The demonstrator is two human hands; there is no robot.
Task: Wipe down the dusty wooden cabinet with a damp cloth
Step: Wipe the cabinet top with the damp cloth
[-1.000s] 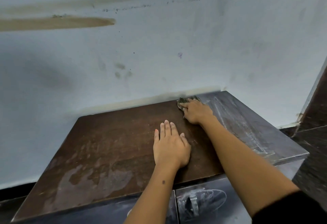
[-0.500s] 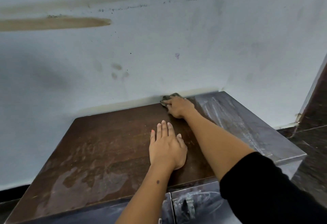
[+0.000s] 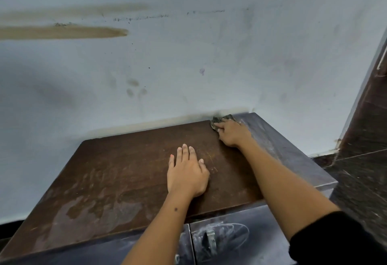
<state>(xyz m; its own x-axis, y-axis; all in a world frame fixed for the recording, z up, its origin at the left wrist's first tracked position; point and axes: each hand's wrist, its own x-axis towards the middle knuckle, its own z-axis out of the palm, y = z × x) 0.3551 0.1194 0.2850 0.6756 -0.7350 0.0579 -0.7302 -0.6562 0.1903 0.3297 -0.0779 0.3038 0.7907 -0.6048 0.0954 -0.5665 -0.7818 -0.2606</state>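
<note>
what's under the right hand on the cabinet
A dark, crumpled cloth pokes out past the fingers of the right hand, at the back edge of the cabinet top. The rest of it is covered.

Dim, even, cool indoor light; soft shadow on the pale blue plaster wall [image 3: 188,59] at left; wide-angle bending at edges.
</note>
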